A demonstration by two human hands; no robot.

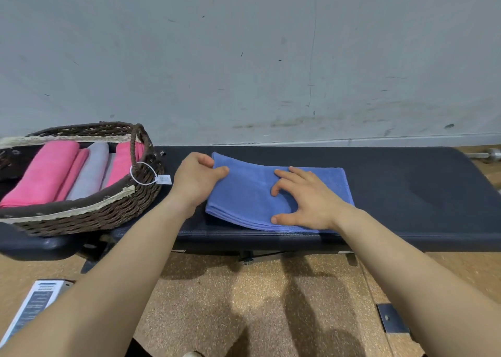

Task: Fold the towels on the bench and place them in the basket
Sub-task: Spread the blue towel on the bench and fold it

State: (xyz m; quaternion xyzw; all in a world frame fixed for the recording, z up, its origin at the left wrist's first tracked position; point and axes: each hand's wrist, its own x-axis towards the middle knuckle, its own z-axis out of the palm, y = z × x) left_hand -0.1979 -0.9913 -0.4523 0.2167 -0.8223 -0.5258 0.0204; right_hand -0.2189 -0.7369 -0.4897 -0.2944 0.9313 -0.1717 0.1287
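Note:
A blue towel (pixel 252 191) lies folded in several layers on the black padded bench (pixel 406 194). My left hand (pixel 196 179) pinches the towel's far left corner between thumb and fingers. My right hand (pixel 306 198) lies spread on top of the towel, fingers slightly bent, pressing it down. A brown wicker basket (pixel 130 207) stands at the left end of the bench. It holds folded pink towels (pixel 43 175) and a grey towel (pixel 90 170) side by side.
A white tag on a plastic loop (pixel 164 179) hangs from the basket's handle. A scuffed grey wall rises right behind the bench. Cork-coloured floor lies below, with a printed white box (pixel 29 308) at lower left and a metal bar (pixel 485 156) at far right.

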